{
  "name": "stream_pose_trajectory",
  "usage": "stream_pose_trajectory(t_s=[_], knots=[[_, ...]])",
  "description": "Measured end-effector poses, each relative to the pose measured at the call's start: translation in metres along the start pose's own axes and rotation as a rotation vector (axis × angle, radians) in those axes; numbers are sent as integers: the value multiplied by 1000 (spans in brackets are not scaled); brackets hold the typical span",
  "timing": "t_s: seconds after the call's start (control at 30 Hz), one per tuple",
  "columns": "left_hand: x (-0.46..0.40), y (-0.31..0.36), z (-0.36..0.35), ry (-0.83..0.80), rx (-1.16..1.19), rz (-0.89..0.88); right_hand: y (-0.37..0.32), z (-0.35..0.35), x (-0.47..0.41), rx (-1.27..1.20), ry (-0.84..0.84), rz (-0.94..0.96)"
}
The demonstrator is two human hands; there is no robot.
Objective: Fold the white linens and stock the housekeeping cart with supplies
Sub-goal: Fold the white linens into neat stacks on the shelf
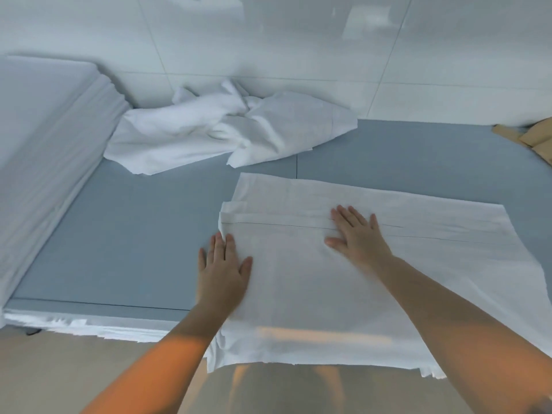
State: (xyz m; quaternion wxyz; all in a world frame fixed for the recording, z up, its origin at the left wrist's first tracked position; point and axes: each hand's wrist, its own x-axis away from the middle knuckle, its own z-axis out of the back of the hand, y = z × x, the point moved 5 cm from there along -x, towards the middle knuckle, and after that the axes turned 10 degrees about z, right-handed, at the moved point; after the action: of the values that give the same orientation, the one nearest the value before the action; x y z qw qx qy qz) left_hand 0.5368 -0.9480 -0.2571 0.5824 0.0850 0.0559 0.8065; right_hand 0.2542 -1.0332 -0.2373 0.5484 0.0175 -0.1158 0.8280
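We have both hands laid flat on the folded white linen (373, 282), palms down, fingers spread and gripping nothing. Our left hand (222, 271) presses on the linen's left edge, its fingers pointing away from us and reaching just over that edge onto the grey-blue tabletop (125, 240). Our right hand (357, 234) lies nearer the linen's middle, on a stitched seam, with the forearm coming in at a slant from the lower right. The two hands are well apart, neither touching the other.

The linen lies spread and flat on the tabletop, its long axis running left to right across our view, the seam following the same line. Its near edge hangs over the tabletop's front edge toward us.

Beyond the linen, toward the tiled wall (298, 40), a crumpled white cloth (227, 132) lies unfolded on the tabletop, apart from the linen. Left of the linen, a tall stack of folded white sheets (44, 144) stands at the tabletop's far left. Right of the crumpled cloth, some tan material (534, 138) shows at the frame's edge.
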Motion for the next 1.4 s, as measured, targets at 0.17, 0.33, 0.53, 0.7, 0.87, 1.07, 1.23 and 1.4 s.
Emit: stream_pose_trajectory(t_s=[0.17, 0.33, 0.53, 0.7, 0.87, 1.07, 1.23, 1.4], knots=[[2, -1, 5, 45, 40, -47, -25, 28, -42, -19, -92, 73], [5, 1, 11, 88, 75, -71, -40, 34, -52, -62, -247, 106], [8, 3, 14, 145, 148, -103, -59, 24, -60, -90, -220, 135], [14, 8, 23, 293, 190, -222, -105, -10, -52, 22, -25, 21], [34, -3, 28, 288, 234, -158, -125, -35, -29, 54, 113, 40], [114, -47, 22, 362, 355, 201, -130, -38, -25, 124, 57, 123], [160, -67, -8, 168, 757, 477, -137, -38, -18, 152, 31, 145], [155, -70, -21, 75, 802, 538, -148, -44, -6, 168, 14, 190]])
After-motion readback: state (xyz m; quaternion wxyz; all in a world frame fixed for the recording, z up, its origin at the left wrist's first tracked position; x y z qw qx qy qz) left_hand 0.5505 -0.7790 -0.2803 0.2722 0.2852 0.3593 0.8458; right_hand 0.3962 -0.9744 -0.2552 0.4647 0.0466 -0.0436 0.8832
